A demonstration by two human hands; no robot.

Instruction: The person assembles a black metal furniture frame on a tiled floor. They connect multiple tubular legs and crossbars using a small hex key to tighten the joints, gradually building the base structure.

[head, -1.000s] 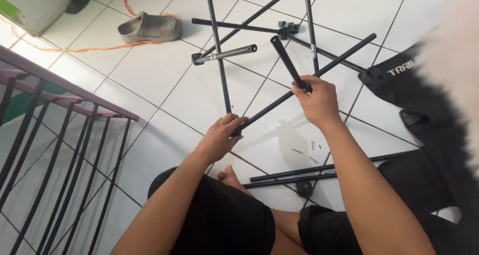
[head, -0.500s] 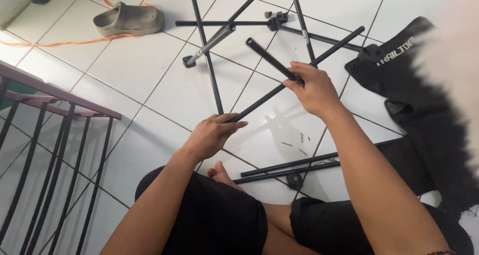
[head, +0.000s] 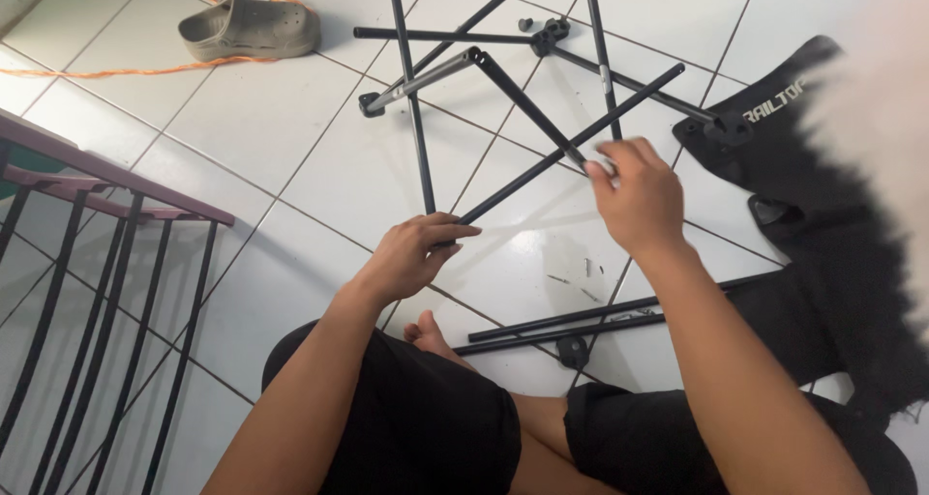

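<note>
I sit on a white tiled floor over a folding frame of black metal poles (head: pixel 542 166). My left hand (head: pixel 416 253) grips the near end of one long black pole that slants up to the right. Fingers of my right hand (head: pixel 634 195) close on the silver end of a shorter black pole segment (head: pixel 523 98), which bends back to a grey segment (head: pixel 421 79). A black joint hub (head: pixel 550 35) connects several poles further away.
A black fabric piece (head: pixel 823 224) lies at the right. Two loose black poles (head: pixel 590 321) lie near my knees. A grey clog (head: pixel 250 28) and an orange cord (head: pixel 116 69) lie far left. A dark railing (head: pixel 87 263) stands at the left.
My right hand has slid off the long slanted pole and now pinches the tip of the shorter segment. My left hand keeps its grip. The view shifted slightly.
</note>
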